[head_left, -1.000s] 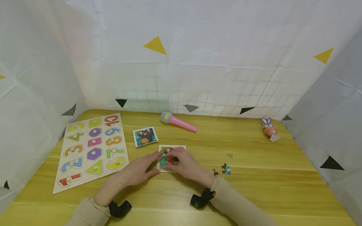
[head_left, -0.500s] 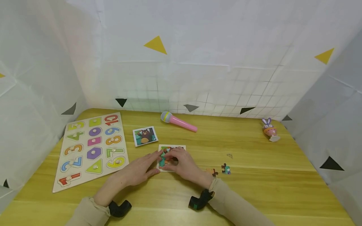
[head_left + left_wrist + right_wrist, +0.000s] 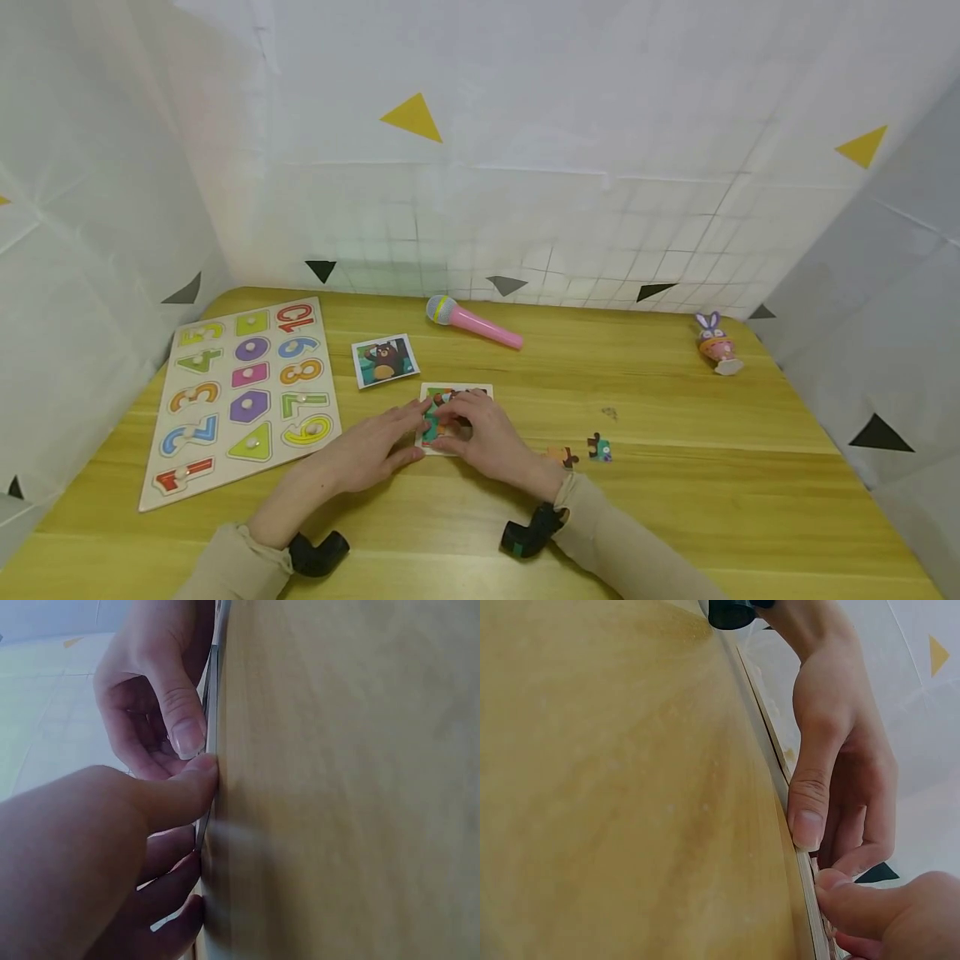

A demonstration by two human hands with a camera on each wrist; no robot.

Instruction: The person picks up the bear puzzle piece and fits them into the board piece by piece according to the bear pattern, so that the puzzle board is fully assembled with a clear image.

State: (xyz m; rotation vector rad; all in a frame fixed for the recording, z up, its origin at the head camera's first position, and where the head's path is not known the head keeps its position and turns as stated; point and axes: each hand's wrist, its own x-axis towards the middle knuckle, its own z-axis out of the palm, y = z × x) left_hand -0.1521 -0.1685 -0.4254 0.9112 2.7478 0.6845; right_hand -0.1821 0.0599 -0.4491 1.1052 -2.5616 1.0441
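Observation:
In the head view, a small puzzle board (image 3: 455, 387) with a white border and a coloured picture lies in front of me. My left hand (image 3: 367, 450) rests at its left edge, fingers fairly straight, thumb (image 3: 808, 825) against the edge at the near corner. Over the board, my right hand (image 3: 487, 437) has thumb and fingers curled down on a teal puzzle piece (image 3: 431, 432), which it seems to pinch; the fingers hide most of it. Right of that hand lie an orange puzzle piece (image 3: 561, 456) and a teal and dark one (image 3: 600, 447).
A wooden number board (image 3: 240, 400) with knobbed shapes lies at the left. Beyond the hands are a bear picture card (image 3: 386, 361) and a pink toy microphone (image 3: 480, 325). A bunny figure (image 3: 717, 343) is at the far right, near the white back wall (image 3: 525, 125).
The right wrist has shifted slightly left, so more of the orange puzzle piece shows beside it. The left hand keeps its place at the board's edge.

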